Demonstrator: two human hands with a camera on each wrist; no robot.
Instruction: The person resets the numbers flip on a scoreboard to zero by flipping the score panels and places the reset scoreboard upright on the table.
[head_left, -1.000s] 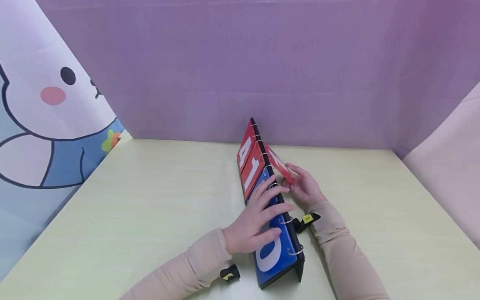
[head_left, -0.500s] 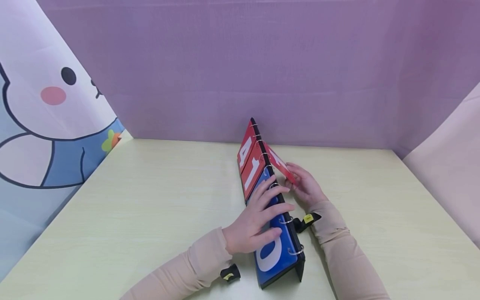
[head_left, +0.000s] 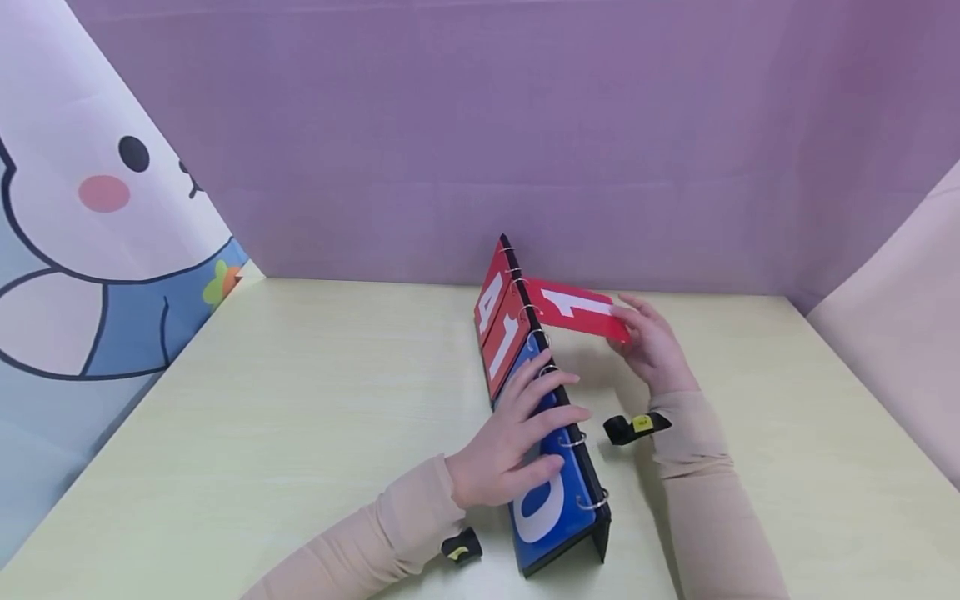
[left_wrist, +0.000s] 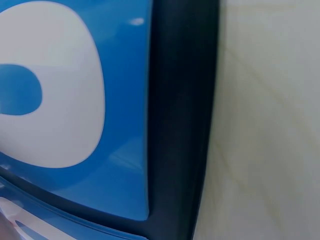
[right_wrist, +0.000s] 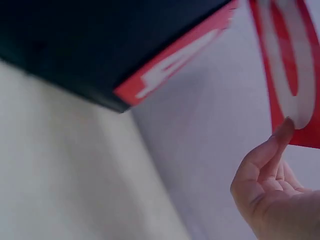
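Observation:
A tent-shaped flip scoreboard (head_left: pixel 592 477) with a black frame and metal rings stands on the table. Its left face carries red cards reading 4 and 1 at the far end. Nearer lie blue cards, one with a white 0 (head_left: pixel 567 510), large in the left wrist view. My left hand (head_left: pixel 498 454) rests across the blue cards, fingers spread and partly covering them. On the right side, my right hand (head_left: pixel 652 346) pinches the free end of a red card (head_left: pixel 551 312) marked 1, lifted outward from the rings. The right wrist view shows a 0 on that card's underside.
The pale wood-pattern table (head_left: pixel 337 358) extends on both sides of the scoreboard. Behind it rises a purple cloth backdrop (head_left: pixel 480 150). A rabbit-print cloth (head_left: pixel 67 242) hangs at the left, a plain pale one (head_left: pixel 900 325) at the right.
My right hand has moved right and slightly up, swinging the red card from a steep hang to nearly level, its 1 facing up. My left hand has stayed in place.

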